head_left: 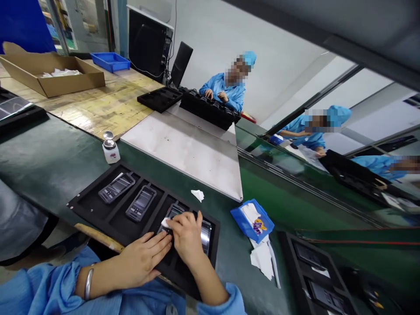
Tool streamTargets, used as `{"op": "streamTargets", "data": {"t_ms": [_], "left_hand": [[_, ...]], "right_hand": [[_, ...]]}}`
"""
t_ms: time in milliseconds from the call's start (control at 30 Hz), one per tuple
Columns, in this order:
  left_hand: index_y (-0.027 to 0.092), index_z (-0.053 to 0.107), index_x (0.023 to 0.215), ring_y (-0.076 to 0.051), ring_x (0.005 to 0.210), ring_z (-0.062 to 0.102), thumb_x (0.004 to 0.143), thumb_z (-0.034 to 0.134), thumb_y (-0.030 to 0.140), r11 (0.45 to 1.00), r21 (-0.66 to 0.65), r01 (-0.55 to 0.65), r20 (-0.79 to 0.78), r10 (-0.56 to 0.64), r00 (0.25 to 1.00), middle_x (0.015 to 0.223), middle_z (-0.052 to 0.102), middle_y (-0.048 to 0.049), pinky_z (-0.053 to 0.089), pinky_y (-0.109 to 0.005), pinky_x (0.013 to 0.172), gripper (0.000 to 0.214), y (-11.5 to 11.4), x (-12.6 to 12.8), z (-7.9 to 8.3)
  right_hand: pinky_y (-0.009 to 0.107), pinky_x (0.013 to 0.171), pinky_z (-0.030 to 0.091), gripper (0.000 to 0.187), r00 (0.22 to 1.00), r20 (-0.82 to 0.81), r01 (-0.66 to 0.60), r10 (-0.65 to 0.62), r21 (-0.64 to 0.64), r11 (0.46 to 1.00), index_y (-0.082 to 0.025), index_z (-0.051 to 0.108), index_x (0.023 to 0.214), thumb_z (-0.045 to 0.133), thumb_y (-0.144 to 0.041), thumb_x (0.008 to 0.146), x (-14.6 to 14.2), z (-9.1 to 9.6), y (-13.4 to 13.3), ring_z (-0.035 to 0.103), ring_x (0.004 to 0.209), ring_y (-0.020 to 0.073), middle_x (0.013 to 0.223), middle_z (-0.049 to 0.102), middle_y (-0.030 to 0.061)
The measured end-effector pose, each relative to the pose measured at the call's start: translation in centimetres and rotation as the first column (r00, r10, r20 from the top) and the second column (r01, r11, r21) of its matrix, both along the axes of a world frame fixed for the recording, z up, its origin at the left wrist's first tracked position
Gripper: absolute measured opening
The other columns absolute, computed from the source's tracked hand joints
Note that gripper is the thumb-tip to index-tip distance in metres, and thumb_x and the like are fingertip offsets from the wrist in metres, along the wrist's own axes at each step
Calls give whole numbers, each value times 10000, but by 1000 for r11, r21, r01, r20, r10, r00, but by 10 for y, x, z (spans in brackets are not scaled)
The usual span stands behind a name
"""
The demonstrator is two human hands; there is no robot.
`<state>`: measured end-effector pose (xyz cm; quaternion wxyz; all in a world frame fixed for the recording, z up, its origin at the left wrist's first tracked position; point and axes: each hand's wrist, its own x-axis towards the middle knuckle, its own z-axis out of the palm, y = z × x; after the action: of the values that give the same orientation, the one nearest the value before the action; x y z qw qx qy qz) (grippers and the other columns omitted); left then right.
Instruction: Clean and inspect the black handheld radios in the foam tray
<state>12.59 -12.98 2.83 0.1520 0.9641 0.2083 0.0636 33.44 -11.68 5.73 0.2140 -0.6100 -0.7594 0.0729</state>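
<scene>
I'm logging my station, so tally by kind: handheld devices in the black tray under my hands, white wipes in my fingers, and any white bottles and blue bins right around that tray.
Handheld devices: 4 (two partly hidden)
White wipe: 1
White bottle: 1
Blue bin: 1
Total: 7

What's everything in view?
Trays: at least five, black, near and far
Devices: at least six, black, two trays
Wipe: one, white, over third compartment
Bottle: one, white, behind nearest tray
Loose scraps: several, white, on bench
Bins: two, blue, right and far left
Cardboard box: one, brown, far left
Board: one, white, beyond nearest tray
Monitor-like panel: one, black, far side
Co-workers: three, blue clothing, far side
Left hand: one, bare, over nearest tray
Right hand: one, bare, holding wipe
</scene>
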Motion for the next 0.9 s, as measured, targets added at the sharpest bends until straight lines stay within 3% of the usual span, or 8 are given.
{"op": "streamTargets", "data": {"t_ms": [100, 267, 433, 600, 733, 900], "left_hand": [[153, 318, 1527, -302, 1460, 332, 873, 583, 249, 1000, -2, -4, 2, 4, 1000, 1583, 362, -119, 381, -470, 1136, 712, 1, 0, -1], [186, 287, 1543, -289, 1463, 328, 873, 596, 282, 998, -52, -27, -5, 27, 1000, 1584, 364, -110, 391, -458, 1133, 744, 1, -1, -4], [211, 267, 1552, -295, 1469, 317, 862, 590, 248, 997, -65, -38, -12, 37, 999, 1607, 311, -100, 413, -470, 1122, 763, 1, -2, -3], [202, 274, 1550, -308, 1465, 325, 838, 614, 246, 997, -71, -22, 0, 22, 1000, 1597, 336, -99, 427, -486, 1115, 790, 3, -2, -3], [211, 266, 1553, -313, 1469, 315, 821, 613, 211, 998, -63, -27, -19, 26, 999, 1610, 306, -84, 437, -500, 1107, 809, 3, -2, -3], [193, 264, 1556, -318, 1460, 333, 819, 621, 222, 996, -82, -22, -50, 18, 999, 1602, 316, -101, 437, -501, 1109, 820, 3, -1, 4]], "right_hand": [[635, 1113, 60, 268, 994, 19, 103, -104, 32, 994, -332, 737, 1003, 574, -138, 916, 3, 0, 11, 494, 998, 213, 947, 693, -2], [629, 1122, 45, 300, 1000, -22, -19, 19, 13, 1000, -352, 717, 1040, 592, -120, 895, 3, -4, 4, 498, 967, 191, 928, 684, -19], [660, 1104, 54, 324, 996, 17, 87, -88, 45, 995, -338, 732, 1021, 576, -88, 888, 11, -3, 2, 487, 1004, 213, 953, 689, -6], [637, 1115, 70, 330, 1000, -24, 11, -11, 6, 1000, -359, 719, 1053, 585, -105, 891, 13, -2, -10, 505, 975, 191, 932, 685, -21], [675, 1094, 55, 331, 993, 16, 118, -118, 22, 993, -331, 738, 1003, 562, -77, 884, 17, 1, 3, 486, 1005, 218, 946, 687, -1], [668, 1104, 19, 342, 998, 55, 27, -28, 29, 999, -344, 716, 1057, 574, -92, 875, 1, 0, 18, 475, 992, 219, 929, 675, 2]]}}
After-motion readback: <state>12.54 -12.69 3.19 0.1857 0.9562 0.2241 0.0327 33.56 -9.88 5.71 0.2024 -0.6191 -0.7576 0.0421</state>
